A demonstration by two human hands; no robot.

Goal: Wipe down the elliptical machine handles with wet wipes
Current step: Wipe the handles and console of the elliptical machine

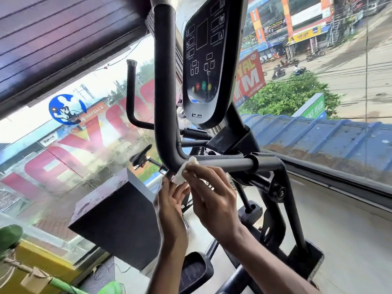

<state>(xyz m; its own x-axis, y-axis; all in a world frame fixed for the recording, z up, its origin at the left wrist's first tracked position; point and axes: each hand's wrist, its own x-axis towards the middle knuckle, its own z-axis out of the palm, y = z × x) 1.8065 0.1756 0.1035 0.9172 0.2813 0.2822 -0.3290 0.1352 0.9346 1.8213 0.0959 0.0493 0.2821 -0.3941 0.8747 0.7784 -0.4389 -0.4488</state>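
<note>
My left hand is reaching up, fingers straight and close together, tips touching the lower edge of the crumpled white wet wipe. Just right, my right hand is pinching that wipe against the bend of the smooth, matte black tubular handle, which is rising above my fingertips.
</note>
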